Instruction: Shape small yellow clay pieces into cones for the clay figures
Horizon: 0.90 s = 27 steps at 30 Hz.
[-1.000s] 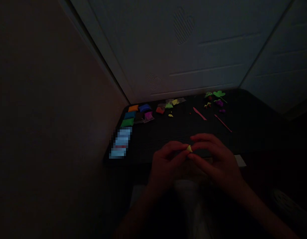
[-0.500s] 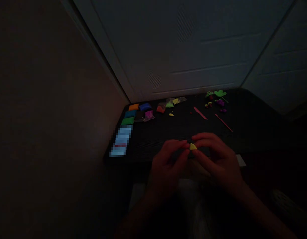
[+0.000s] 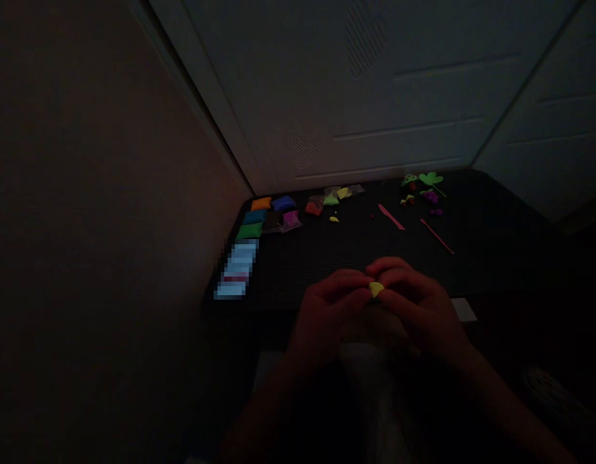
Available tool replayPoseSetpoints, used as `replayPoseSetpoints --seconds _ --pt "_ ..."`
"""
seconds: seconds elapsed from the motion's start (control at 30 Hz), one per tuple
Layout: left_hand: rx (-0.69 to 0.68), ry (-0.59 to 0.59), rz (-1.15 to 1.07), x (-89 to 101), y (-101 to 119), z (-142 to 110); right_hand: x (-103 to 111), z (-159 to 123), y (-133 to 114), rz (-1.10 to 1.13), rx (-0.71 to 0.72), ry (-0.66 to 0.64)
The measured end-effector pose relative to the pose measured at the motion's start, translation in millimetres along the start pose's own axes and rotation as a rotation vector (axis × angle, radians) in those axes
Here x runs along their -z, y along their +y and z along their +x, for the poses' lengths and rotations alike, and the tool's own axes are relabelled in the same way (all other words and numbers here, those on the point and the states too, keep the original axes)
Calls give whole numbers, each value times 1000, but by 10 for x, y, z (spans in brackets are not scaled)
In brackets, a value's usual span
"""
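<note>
A small lump of yellow modelling clay [image 3: 375,289] is pinched between my two hands, above the near edge of the dark table. My left hand [image 3: 330,309] grips its left side with thumb and fingertips. From the right, my right hand [image 3: 418,303] closes thumb and index finger on the same lump. Beyond the hands lie a small yellow clay piece [image 3: 334,220], a pink plastic knife [image 3: 391,217] and a thin pink stick tool [image 3: 436,236]. The fingertips partly hide the lump, and the light is very dim.
Clay packets in several colours, such as a green packet [image 3: 250,231], lie at the table's back left. A blurred-out bright phone-like screen [image 3: 237,269] is at the left edge. Shaped clay pieces, including a green clover [image 3: 430,180] and purple clay [image 3: 430,196], sit at the back right.
My hands have drawn closer together round the yellow clay, the left fingers now pressing against it. The lump looks slightly turned. The view has shifted a little.
</note>
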<state>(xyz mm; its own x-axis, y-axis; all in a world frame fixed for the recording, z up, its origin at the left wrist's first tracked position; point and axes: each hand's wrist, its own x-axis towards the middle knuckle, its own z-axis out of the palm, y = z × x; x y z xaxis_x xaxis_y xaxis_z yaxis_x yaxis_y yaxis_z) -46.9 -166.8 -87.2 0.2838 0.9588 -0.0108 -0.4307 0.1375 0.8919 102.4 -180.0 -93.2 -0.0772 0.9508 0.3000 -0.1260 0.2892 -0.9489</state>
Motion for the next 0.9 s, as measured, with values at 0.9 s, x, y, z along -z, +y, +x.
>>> replayPoseSetpoints --seconds 0.9 --pt "28 63 25 30 -13 44 92 -26 30 -841 630 111"
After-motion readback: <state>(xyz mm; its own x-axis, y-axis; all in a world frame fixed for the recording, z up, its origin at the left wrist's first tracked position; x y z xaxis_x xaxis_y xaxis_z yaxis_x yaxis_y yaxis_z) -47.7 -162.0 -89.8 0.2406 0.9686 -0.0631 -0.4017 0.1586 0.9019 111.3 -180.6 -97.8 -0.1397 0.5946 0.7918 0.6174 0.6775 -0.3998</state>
